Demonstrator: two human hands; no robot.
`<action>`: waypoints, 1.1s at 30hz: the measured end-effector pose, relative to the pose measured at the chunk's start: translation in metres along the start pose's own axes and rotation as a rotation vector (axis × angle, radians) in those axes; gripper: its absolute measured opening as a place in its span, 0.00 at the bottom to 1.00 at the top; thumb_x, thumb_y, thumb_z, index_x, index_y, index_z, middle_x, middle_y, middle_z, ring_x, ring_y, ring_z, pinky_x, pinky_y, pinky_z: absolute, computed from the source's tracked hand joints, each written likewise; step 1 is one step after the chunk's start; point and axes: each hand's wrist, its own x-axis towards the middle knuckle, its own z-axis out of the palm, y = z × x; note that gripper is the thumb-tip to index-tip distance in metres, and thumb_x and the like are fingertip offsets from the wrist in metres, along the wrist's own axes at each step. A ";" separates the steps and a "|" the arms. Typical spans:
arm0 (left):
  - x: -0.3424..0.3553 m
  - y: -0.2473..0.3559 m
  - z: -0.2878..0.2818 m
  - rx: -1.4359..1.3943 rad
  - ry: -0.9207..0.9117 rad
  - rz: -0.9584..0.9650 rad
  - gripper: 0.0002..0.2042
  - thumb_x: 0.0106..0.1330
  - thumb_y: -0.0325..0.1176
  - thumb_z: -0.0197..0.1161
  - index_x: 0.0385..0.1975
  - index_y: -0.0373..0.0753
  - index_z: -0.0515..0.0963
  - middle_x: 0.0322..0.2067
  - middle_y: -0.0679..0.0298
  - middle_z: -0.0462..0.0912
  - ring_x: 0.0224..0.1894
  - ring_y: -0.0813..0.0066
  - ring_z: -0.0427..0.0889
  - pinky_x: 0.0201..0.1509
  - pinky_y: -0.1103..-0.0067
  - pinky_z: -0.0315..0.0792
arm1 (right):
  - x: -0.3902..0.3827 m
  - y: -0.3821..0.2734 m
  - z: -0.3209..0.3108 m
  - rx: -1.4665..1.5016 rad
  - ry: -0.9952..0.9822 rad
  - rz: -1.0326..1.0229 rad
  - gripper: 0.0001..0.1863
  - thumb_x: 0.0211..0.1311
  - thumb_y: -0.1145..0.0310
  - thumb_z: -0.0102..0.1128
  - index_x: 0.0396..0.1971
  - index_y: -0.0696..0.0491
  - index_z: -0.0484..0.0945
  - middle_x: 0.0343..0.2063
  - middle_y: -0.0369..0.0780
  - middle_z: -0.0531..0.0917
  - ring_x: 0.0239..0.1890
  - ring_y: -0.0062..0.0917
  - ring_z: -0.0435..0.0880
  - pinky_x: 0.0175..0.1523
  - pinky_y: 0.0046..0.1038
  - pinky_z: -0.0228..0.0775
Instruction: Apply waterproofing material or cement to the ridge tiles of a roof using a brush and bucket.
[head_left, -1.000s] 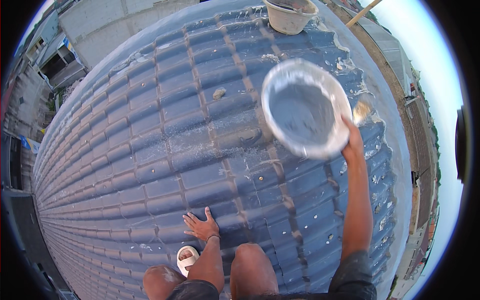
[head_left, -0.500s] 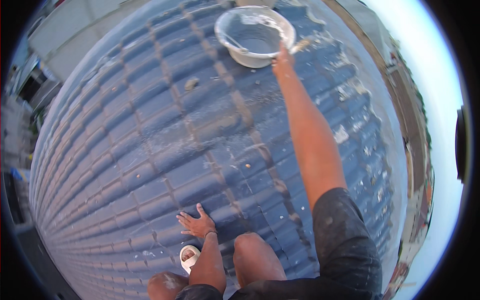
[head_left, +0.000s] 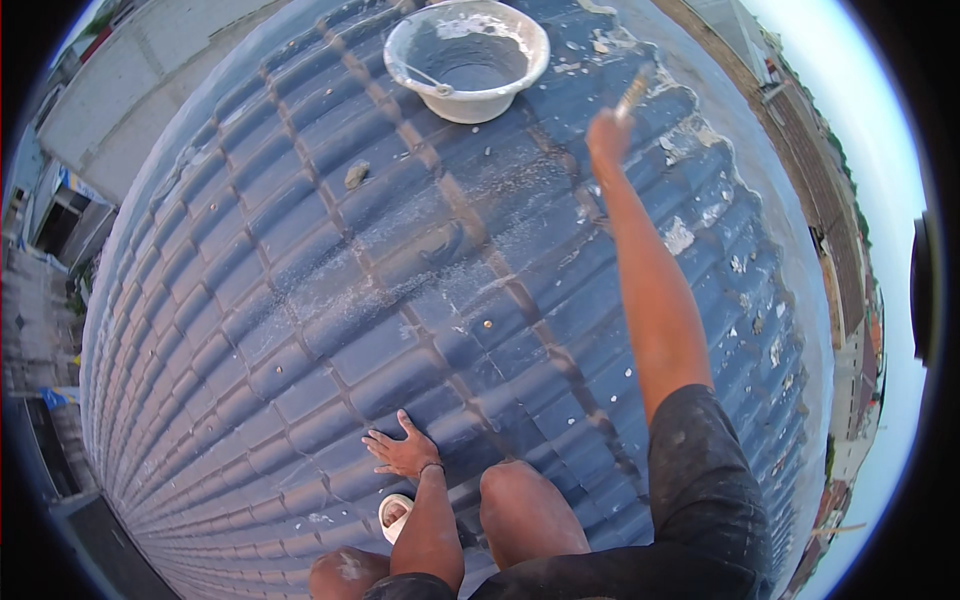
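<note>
At ten o'clock, beyond the roof's edge, a grey wall [head_left: 150, 75] stands, and between ten and eleven a lump of stone [head_left: 356, 175] lies on the blue-grey roof tiles [head_left: 370, 350]. Near seven my foot shows in a cream sandal [head_left: 390, 508], and just above it my left hand [head_left: 403, 453] is spread flat on the tiles, grasping nothing, a dark band [head_left: 432, 465] round the wrist. At twelve sits the white bucket [head_left: 468, 108], its wire handle [head_left: 422, 78] down against the near rim and grey paste coating its inside. That is what has changed: a second ago my right hand [head_left: 608, 140] had this bucket lifted by its rim, half a second ago I was gripping it farther up the roof, and now it rests on the tiles with my fingers clear of it. My right hand, at one o'clock and apart from the bucket, is clenched round what looks like a paintbrush [head_left: 632, 97], blurred, so that arm now bears the brush alone. Between two and three, whitish flakes [head_left: 678, 236] dot the tiles beside the roof's crusted mortar edge [head_left: 708, 135].
</note>
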 end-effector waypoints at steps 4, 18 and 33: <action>0.008 -0.005 -0.008 -0.010 0.020 -0.012 0.46 0.67 0.73 0.47 0.75 0.41 0.57 0.77 0.59 0.51 0.79 0.64 0.50 0.80 0.51 0.34 | -0.037 0.042 -0.058 -0.450 -0.295 -0.156 0.21 0.76 0.52 0.47 0.49 0.57 0.69 0.40 0.59 0.83 0.44 0.58 0.82 0.50 0.51 0.72; 0.005 -0.002 -0.004 -0.016 0.031 -0.006 0.44 0.68 0.68 0.50 0.75 0.40 0.56 0.77 0.58 0.51 0.79 0.64 0.50 0.80 0.52 0.34 | -0.034 0.099 -0.082 -0.664 -0.331 -0.544 0.18 0.71 0.59 0.55 0.44 0.60 0.81 0.50 0.46 0.78 0.56 0.43 0.74 0.60 0.51 0.64; 0.108 0.298 -0.111 -0.433 0.208 0.771 0.27 0.77 0.43 0.49 0.71 0.35 0.61 0.72 0.47 0.60 0.77 0.50 0.51 0.79 0.58 0.42 | -0.025 0.102 -0.081 -0.826 -0.480 -0.514 0.31 0.72 0.56 0.50 0.63 0.68 0.68 0.74 0.50 0.59 0.77 0.43 0.55 0.77 0.52 0.47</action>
